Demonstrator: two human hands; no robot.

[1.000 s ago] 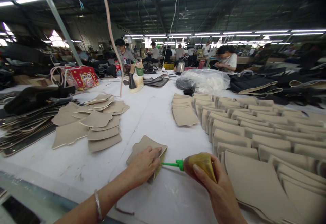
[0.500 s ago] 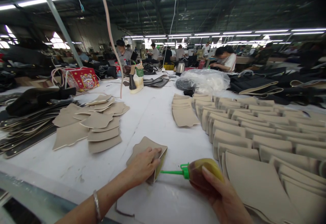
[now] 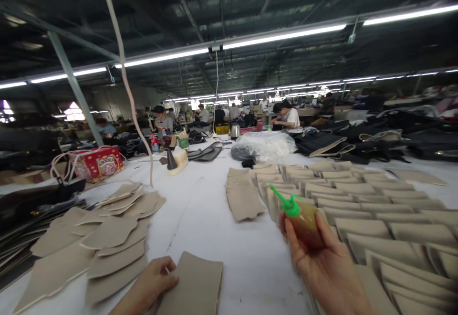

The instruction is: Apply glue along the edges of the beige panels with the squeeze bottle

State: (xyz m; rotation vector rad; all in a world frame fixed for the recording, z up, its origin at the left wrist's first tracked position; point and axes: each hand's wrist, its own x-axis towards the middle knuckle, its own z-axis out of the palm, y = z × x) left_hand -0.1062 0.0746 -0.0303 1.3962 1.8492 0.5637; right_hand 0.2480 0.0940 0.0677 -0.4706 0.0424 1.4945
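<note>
One bottle up, one panel on the desk: between squirts, I reckon.
Right hand has fingers clamped round the bottle; left hand is at panel's edge, can't tell if gripping. Another squirt'd need the nozzle lowered.

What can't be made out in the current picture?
All in the head view:
Near end of the beige panel by the left hand: cut off by the bottom edge.
That panel's underside: hidden by its upper face.
Part of the amber squeeze bottle: covered by the right hand.
Fine details of the red bag's print: too small and blurred.
</note>
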